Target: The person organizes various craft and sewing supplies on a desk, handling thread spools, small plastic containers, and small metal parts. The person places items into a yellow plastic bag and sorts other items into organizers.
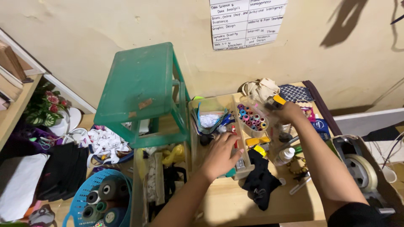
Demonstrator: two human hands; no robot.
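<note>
Here we see the green stool (141, 90) beside the wooden organizer tray (219, 134); our left hand (221, 153) rests flat, fingers spread, on its front edge, while our right hand (290, 112) grips the clear thread-spool box (252, 117) (still half-sorted clutter around).

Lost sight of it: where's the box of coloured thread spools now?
In the head view, the spool box sits on the table right of centre, in a wooden tray, between the left hand and right hand.

Two bare arms, one dark sleeve

The left hand (221, 152) and forearm were bare; the right arm wore a short black sleeve (357, 213) above the elbow.
</note>
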